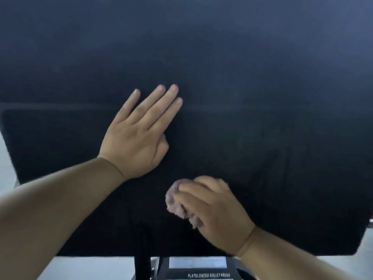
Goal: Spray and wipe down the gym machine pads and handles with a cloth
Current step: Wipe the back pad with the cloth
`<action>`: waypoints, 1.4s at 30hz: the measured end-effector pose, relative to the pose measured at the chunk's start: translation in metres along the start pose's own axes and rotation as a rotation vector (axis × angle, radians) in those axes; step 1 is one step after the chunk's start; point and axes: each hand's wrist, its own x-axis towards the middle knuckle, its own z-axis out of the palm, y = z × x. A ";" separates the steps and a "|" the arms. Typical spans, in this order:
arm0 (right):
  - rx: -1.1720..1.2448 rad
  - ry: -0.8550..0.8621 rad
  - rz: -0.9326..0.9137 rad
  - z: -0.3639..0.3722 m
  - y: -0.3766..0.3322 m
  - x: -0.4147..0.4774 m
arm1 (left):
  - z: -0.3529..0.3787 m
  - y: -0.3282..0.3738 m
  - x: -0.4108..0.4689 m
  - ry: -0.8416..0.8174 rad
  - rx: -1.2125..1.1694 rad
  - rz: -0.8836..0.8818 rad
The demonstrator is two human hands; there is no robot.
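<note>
Resting left hand (pixel 137 136) flat on black pad (pixel 262 118), fingers straight. Gripping crumpled cloth (pixel 173 201) in curled right hand (pixel 216 209), at its five o'clock.

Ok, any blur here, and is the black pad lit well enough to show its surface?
Head view: the right hand and the cloth it grips are motion-blurred; the left hand, flat on the pad, is sharper; the pad is dark and nearly featureless, with a faint bluish sheen toward top right.
</note>
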 end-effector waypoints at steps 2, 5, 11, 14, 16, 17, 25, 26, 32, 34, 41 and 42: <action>0.014 0.070 -0.003 -0.021 0.004 0.016 | -0.009 -0.008 -0.001 -0.028 -0.084 0.028; 0.006 0.391 0.198 -0.047 0.014 0.070 | -0.027 -0.044 -0.010 -0.059 -0.046 -0.068; 0.175 0.120 0.089 0.043 -0.045 0.089 | -0.037 -0.075 -0.031 -0.150 -0.006 -0.096; 0.274 -0.155 -0.010 0.071 -0.064 0.040 | -0.038 -0.070 -0.041 -0.204 -0.009 -0.023; 0.179 -0.139 -0.017 0.050 -0.056 0.028 | -0.040 -0.061 -0.042 -0.212 -0.031 0.021; 0.115 -0.083 0.005 0.030 -0.044 0.031 | -0.039 -0.055 -0.039 -0.202 -0.047 0.039; -0.061 0.536 0.471 -0.087 0.062 0.024 | -0.011 0.019 0.027 -0.048 -0.129 0.087; -0.020 0.415 0.390 -0.073 0.051 0.003 | -0.007 0.033 0.037 -0.032 -0.136 0.090; 0.075 -0.100 0.105 -0.068 0.054 -0.063 | 0.001 0.074 0.075 -0.059 -0.110 0.154; 0.025 0.141 0.232 -0.097 0.070 -0.041 | 0.007 0.078 0.077 -0.074 -0.051 0.182; -0.065 0.467 0.415 -0.096 0.088 -0.028 | 0.020 0.082 0.076 0.010 0.028 0.174; -0.011 0.366 0.370 -0.083 0.077 -0.045 | 0.020 0.083 0.076 0.005 0.032 0.166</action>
